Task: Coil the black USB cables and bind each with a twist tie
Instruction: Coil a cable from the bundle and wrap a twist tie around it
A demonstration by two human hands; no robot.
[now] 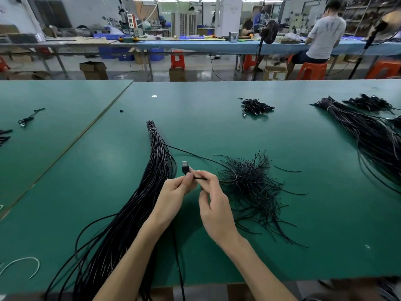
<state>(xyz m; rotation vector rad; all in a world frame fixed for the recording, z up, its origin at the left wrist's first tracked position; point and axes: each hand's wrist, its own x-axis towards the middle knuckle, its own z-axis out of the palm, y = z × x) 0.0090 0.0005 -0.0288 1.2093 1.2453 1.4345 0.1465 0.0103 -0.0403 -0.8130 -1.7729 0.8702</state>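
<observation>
My left hand (173,193) pinches a black USB cable just below its plug (185,167), whose metal end points up. My right hand (213,203) pinches the same cable right beside it, thumb and forefinger closed on the thin cord. The cord (195,154) runs off to the upper left toward a long bundle of black cables (138,205), tied at its far end and lying diagonally on the green table (217,118). A loose heap of black twist ties (251,183) lies just right of my hands.
A small pile of coiled cables (257,106) sits farther back. Another long cable bundle (364,131) and more coils (368,103) lie at the far right. One coiled cable (29,118) and a white tie (23,265) are at the left. People work at benches beyond.
</observation>
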